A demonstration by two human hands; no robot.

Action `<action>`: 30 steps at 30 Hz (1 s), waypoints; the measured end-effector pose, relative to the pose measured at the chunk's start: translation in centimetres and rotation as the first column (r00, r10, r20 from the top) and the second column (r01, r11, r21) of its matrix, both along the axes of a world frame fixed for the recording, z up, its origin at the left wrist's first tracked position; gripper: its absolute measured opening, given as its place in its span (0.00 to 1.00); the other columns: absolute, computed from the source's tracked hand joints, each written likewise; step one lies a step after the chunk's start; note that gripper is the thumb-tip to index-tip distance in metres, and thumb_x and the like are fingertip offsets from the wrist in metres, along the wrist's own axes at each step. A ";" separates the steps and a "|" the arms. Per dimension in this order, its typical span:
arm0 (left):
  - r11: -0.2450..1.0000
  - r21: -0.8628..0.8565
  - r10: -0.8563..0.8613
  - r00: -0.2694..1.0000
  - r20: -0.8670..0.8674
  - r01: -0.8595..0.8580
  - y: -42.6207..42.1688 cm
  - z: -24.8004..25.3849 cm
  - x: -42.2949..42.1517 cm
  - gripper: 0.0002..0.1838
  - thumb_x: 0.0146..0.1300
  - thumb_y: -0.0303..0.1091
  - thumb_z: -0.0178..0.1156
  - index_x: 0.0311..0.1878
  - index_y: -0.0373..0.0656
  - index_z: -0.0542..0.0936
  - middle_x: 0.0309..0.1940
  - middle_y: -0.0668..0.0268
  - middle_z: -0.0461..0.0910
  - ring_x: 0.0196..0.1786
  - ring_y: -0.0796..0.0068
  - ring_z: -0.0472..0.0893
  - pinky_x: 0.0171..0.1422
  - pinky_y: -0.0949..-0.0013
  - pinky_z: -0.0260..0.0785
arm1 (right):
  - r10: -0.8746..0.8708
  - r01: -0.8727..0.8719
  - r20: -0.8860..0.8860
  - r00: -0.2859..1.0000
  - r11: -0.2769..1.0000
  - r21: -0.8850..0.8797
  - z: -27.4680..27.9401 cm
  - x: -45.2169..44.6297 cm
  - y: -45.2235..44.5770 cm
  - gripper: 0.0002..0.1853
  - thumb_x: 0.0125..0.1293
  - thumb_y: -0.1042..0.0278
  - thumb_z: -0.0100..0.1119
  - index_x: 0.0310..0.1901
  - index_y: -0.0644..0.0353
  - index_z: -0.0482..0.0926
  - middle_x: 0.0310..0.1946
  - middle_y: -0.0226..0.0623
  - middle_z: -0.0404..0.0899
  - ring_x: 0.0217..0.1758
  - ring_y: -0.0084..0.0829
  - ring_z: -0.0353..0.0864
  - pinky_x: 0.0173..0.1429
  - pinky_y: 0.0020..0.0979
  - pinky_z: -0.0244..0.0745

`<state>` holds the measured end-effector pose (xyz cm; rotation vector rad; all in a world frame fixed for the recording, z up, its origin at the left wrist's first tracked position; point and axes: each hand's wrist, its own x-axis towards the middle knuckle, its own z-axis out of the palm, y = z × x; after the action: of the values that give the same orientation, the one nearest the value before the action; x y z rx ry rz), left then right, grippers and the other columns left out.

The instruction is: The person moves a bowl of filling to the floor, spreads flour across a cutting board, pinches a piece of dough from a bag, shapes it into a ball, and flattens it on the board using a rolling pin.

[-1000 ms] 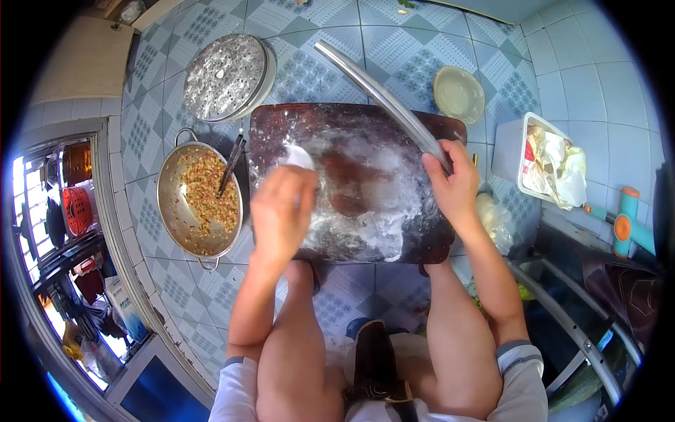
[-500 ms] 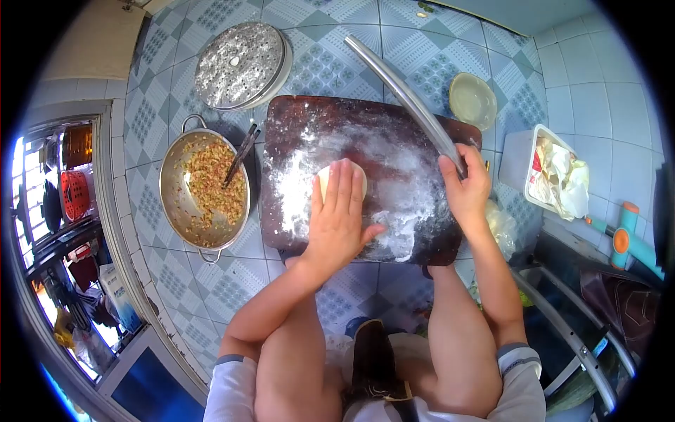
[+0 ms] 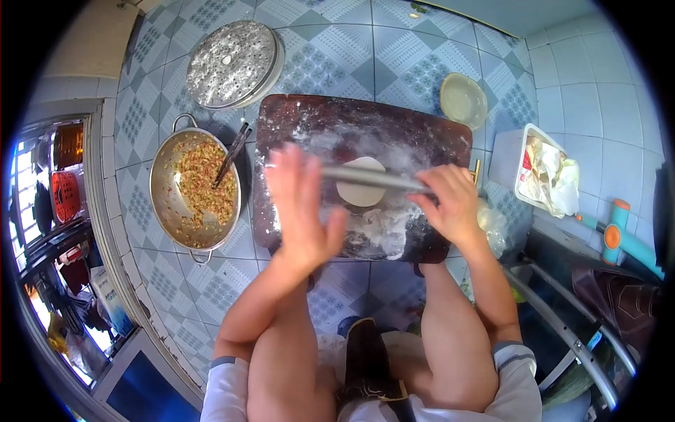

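A flat round of pale dough lies on the floured dark wooden board. Across its upper part runs a smooth metal rolling pin, level from left to right. My right hand is closed around the pin's right end. At the pin's left end is my left hand, slightly blurred, with its fingers stretched out and its thumb apart. Whether that palm touches the pin I cannot tell. White flour is spread over the board around the dough.
Left of the board, a metal pan holds chopped filling, with dark chopsticks leaning in it. A floured perforated steamer tray sits behind, a shallow bowl at back right. A white bin stands to the right.
The rolling pin has swung down from its raised slant to lie across the dough. My left hand has lifted off the dough and moved left to the pin's end.
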<state>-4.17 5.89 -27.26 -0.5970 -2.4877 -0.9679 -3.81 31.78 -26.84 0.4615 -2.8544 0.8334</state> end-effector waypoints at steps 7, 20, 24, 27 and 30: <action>0.903 -0.423 0.226 0.922 0.314 -0.077 -1.2 -2.2 0.3 0.38 0.62 0.38 0.59 0.74 0.37 0.60 0.77 0.52 0.55 0.79 0.48 0.51 0.79 0.39 0.36 | 0.147 -0.143 -0.001 0.989 0.964 0.227 -1.6 2.1 0.4 0.28 0.53 0.55 0.69 0.55 0.58 0.77 0.59 0.41 0.74 0.65 0.44 0.70 0.71 0.51 0.60; 0.888 -0.448 0.234 0.939 0.253 -0.100 -0.6 -2.0 -3.4 0.37 0.65 0.42 0.57 0.75 0.39 0.60 0.76 0.52 0.56 0.79 0.50 0.52 0.80 0.43 0.38 | -0.047 0.028 0.056 0.997 0.955 0.295 -1.5 -1.5 -0.2 0.41 0.56 0.50 0.66 0.69 0.59 0.66 0.71 0.49 0.62 0.76 0.49 0.57 0.78 0.53 0.45; 0.873 -0.486 0.208 0.926 0.315 -0.031 -1.3 -1.6 0.1 0.39 0.63 0.43 0.59 0.75 0.38 0.60 0.76 0.52 0.56 0.80 0.50 0.51 0.80 0.41 0.35 | -0.026 0.005 0.063 0.998 0.950 0.313 -1.9 3.0 -0.7 0.41 0.57 0.47 0.64 0.70 0.60 0.66 0.72 0.49 0.61 0.76 0.49 0.57 0.77 0.57 0.45; 0.880 -0.463 0.236 0.941 0.241 -0.103 -0.5 -2.2 -2.8 0.36 0.66 0.41 0.55 0.75 0.39 0.60 0.76 0.53 0.57 0.79 0.50 0.53 0.80 0.42 0.36 | -0.083 0.064 0.045 0.996 0.943 0.327 -1.7 0.4 -0.9 0.39 0.61 0.45 0.60 0.70 0.60 0.66 0.71 0.50 0.63 0.76 0.50 0.57 0.77 0.56 0.45; 0.882 -0.434 0.269 0.952 0.148 -0.182 0.1 -2.9 -6.6 0.34 0.68 0.43 0.55 0.73 0.36 0.62 0.74 0.51 0.60 0.78 0.47 0.55 0.78 0.41 0.41 | -0.130 0.149 -0.082 0.988 0.937 0.317 -2.5 -4.2 -0.4 0.37 0.64 0.45 0.58 0.69 0.61 0.66 0.70 0.50 0.64 0.75 0.50 0.58 0.77 0.55 0.46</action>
<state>-10.79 5.97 -30.14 -0.3237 -2.8960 -0.4242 -8.02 31.33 -29.36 0.3047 -2.9320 0.3219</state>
